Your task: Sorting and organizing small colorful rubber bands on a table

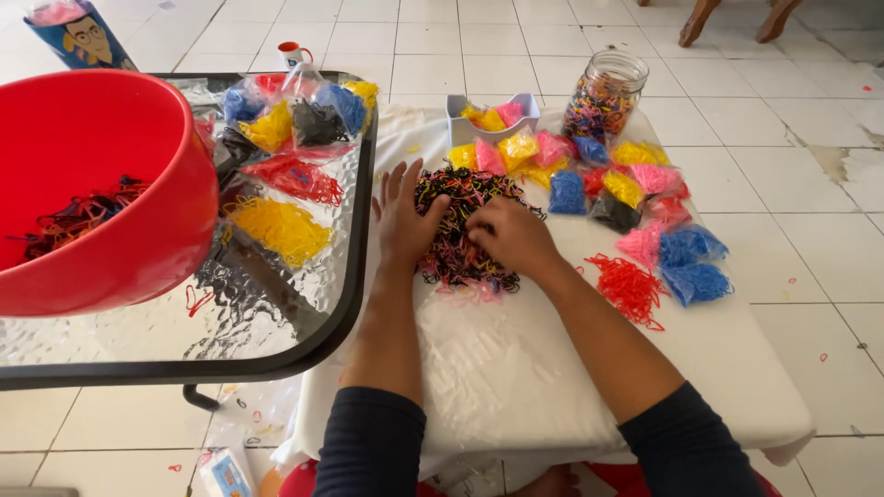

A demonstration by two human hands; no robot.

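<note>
Both hands are down on the mixed pile of rubber bands (460, 230) in the middle of the white surface (516, 368). The left hand (402, 218) lies flat, fingers spread, grip released. The right hand (509, 235) is curled into the pile, pinching bands. Small bags of sorted bands (645, 198) sit just beyond, a glass jar (605, 92) behind them, a red bowl (101, 193) far left.
</note>
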